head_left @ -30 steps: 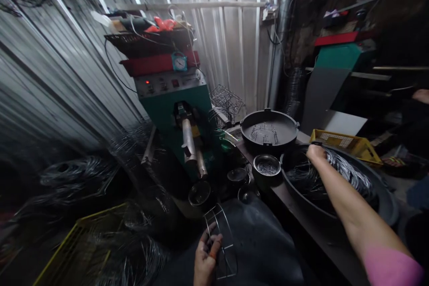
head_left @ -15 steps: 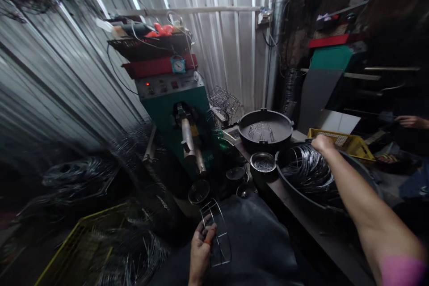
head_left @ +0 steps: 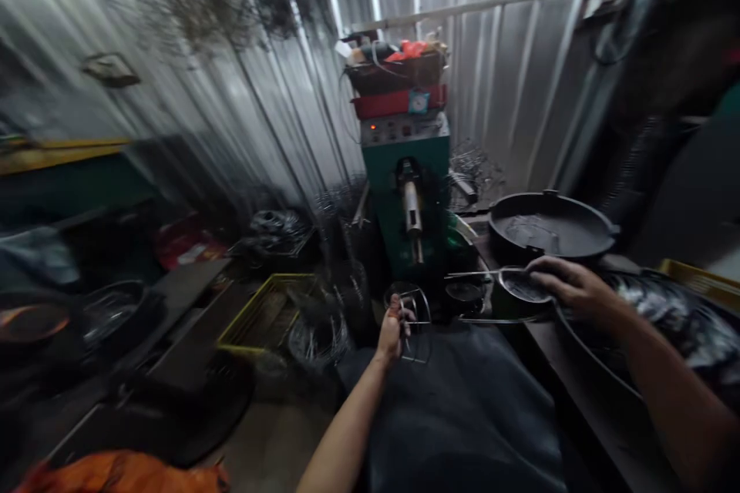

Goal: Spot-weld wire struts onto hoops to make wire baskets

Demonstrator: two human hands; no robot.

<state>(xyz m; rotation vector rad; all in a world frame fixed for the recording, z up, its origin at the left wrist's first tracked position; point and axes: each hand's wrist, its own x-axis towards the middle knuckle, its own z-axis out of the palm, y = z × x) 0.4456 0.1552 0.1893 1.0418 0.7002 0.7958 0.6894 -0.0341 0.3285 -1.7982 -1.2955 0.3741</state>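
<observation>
My left hand (head_left: pixel 394 326) is closed on a small curved wire frame (head_left: pixel 425 323) above the dark apron on my lap. My right hand (head_left: pixel 560 281), blurred, pinches a thin wire ring (head_left: pixel 471 321) that spans leftward from the fingers, over the small metal bowl (head_left: pixel 523 285). Beyond the wire frame stands the green machine (head_left: pixel 408 208), its metal arm (head_left: pixel 412 212) pointing toward me.
A large round black pan (head_left: pixel 578 227) with wire pieces sits behind the bowl. Right of it, a big tub (head_left: pixel 601 362) holds shiny wire rings. On the left are a yellow crate (head_left: pixel 237 335) and an orange cloth (head_left: pixel 127 474).
The view has swung left. My right hand has moved from the tub of wire rings to beside the small bowl, now with a wire ring. My left hand still holds the wire frame.
</observation>
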